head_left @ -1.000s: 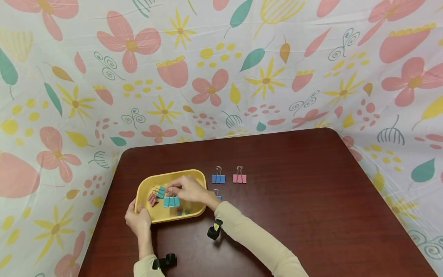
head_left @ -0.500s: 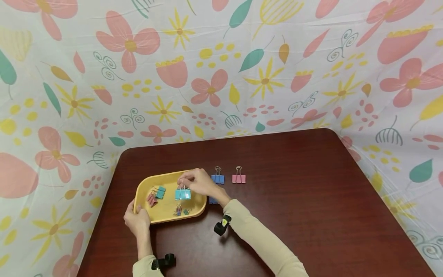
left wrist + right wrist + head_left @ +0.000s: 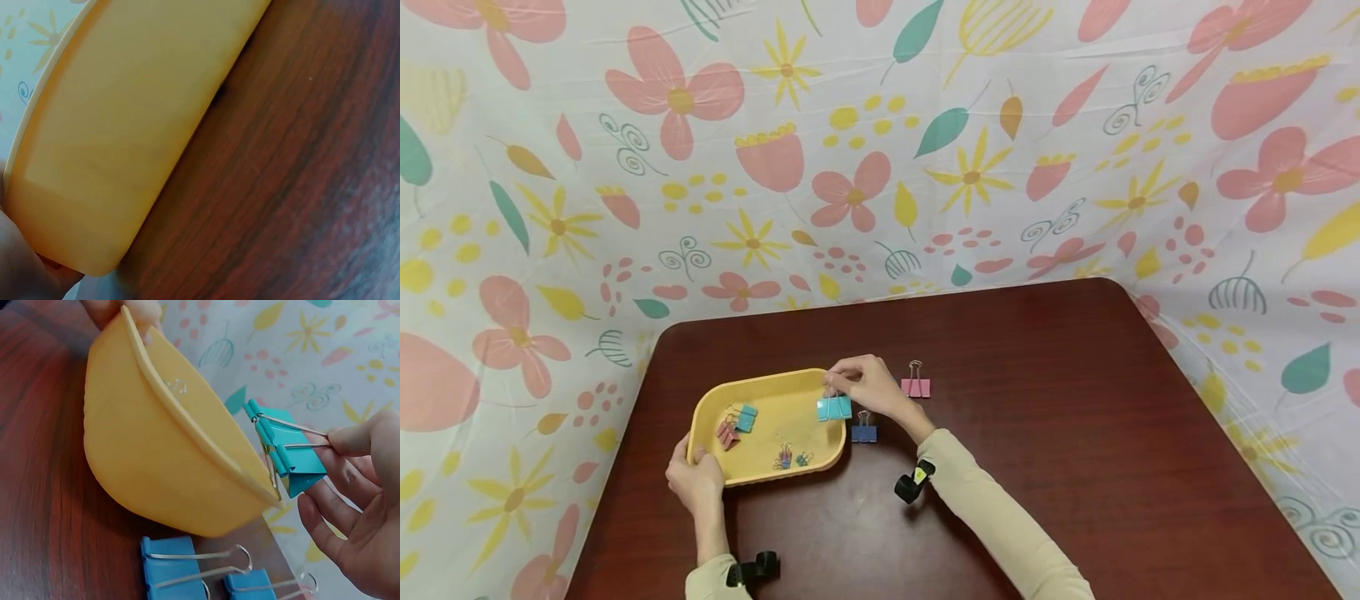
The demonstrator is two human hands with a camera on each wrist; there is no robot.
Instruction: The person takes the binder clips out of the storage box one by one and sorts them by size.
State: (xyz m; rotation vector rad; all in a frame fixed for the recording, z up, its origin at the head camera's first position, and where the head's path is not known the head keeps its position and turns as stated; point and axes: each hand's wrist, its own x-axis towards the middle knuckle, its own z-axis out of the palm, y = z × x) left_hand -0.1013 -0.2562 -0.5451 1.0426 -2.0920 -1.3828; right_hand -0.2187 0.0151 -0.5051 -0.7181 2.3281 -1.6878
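Note:
My right hand (image 3: 874, 385) pinches a teal binder clip (image 3: 834, 407) by its wire handle, over the right end of a yellow plastic basin (image 3: 760, 381). In the right wrist view the teal clip (image 3: 290, 444) hangs from thumb and fingers beside the basin's rim. My left hand (image 3: 697, 477) grips the basin's left end, thumb over the rim. Inside the basin lie another teal clip (image 3: 746, 418), a pink clip (image 3: 727, 435) and several small clips (image 3: 785, 456) near the front wall. The left wrist view shows mainly the basin's outer wall (image 3: 125, 131).
On the dark wooden table (image 3: 1015, 467), a blue binder clip (image 3: 864, 430) lies right of the basin and a pink binder clip (image 3: 916, 387) farther right. A second blue clip (image 3: 250, 586) shows in the right wrist view. A flowered cloth (image 3: 865, 125) hangs behind the table.
My right hand has carried the teal clip rightward from the basin's middle to its right rim, uncovering the small clips and now covering the farther blue clip. My left hand stays on the basin.

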